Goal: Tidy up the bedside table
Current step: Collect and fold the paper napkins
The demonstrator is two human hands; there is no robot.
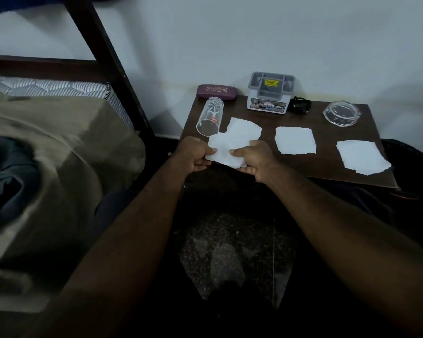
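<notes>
A dark wooden bedside table (352, 167) stands against the white wall. My left hand (193, 156) and my right hand (254, 159) both pinch one torn white paper piece (224, 148) over the table's front left edge. A second paper piece (244, 129) lies just behind it, partly overlapped. Two more pieces lie flat to the right, one in the middle (295, 140) and one near the front right corner (363, 157). A clear drinking glass (210, 117) lies on its side at the left.
At the back stand a maroon glasses case (216, 92), a grey-lidded white organiser box (270, 95), a black coiled cable (300, 105) and a clear glass ashtray (341, 113). A bed with a tan cover (59, 154) and dark frame post (112, 62) fills the left.
</notes>
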